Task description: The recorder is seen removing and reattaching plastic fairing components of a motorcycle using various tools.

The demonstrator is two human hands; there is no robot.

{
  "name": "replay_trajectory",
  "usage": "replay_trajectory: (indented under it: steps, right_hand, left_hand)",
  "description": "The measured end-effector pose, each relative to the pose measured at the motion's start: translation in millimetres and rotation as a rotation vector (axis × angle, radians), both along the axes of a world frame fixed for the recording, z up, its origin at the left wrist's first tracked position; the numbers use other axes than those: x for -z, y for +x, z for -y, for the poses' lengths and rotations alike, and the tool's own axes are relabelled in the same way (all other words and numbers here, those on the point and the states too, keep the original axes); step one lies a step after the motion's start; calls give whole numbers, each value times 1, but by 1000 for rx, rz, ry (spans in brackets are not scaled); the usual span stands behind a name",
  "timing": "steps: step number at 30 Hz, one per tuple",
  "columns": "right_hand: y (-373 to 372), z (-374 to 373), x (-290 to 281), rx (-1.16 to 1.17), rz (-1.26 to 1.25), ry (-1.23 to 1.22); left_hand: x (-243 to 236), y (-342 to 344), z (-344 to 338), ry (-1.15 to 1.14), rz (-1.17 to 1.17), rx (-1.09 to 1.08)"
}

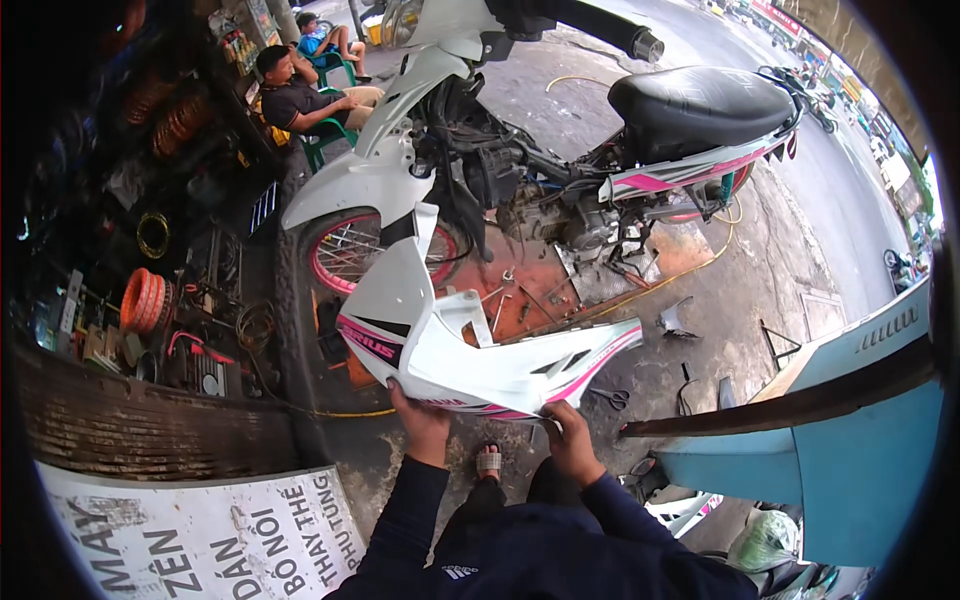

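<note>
A white motorbike side fairing (400, 285) with pink and black stripes is held up in front of me, its tall end to the left. My left hand (420, 422) grips its lower edge below the tall part. Farther right, my right hand (572, 440) has its fingers closed on the same lower edge. Just beyond stands a white motorbike (480, 170) with its engine and frame bare along the side. The fairing covers part of the pink-rimmed front wheel (345, 250) and is apart from the frame.
Tools lie on an orange board (520, 290) under the motorbike. Scissors (612, 398) and a broken white piece (677, 318) are on the ground to the right. A yellow hose (350, 412) crosses the floor. One person (310, 100) sits at the back left. A blue panel (850, 450) stands right.
</note>
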State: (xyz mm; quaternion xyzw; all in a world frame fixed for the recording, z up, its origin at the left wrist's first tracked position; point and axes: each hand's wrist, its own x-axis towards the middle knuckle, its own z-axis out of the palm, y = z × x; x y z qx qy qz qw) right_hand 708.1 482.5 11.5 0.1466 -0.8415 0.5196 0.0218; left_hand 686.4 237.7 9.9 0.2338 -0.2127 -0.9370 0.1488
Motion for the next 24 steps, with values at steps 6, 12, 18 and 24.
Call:
replay_trajectory:
  steps: [6, 12, 18, 24]
  right_hand:
    - [-119, -35, 59, 447, 48, -14]
    - [-259, -105, 147, 399, 524, -604]
    - [-340, -109, 150, 142, 933, -955]
    - [-382, -112, 157, 231, 856, -960]
  left_hand:
    - [-22, -81, 23, -152, -111, -99]
    - [-47, -156, 6, -138, -124, -132]
    - [-34, -211, -8, -71, -167, -117]
    - [-45, -256, -22, -98, -111, -74]
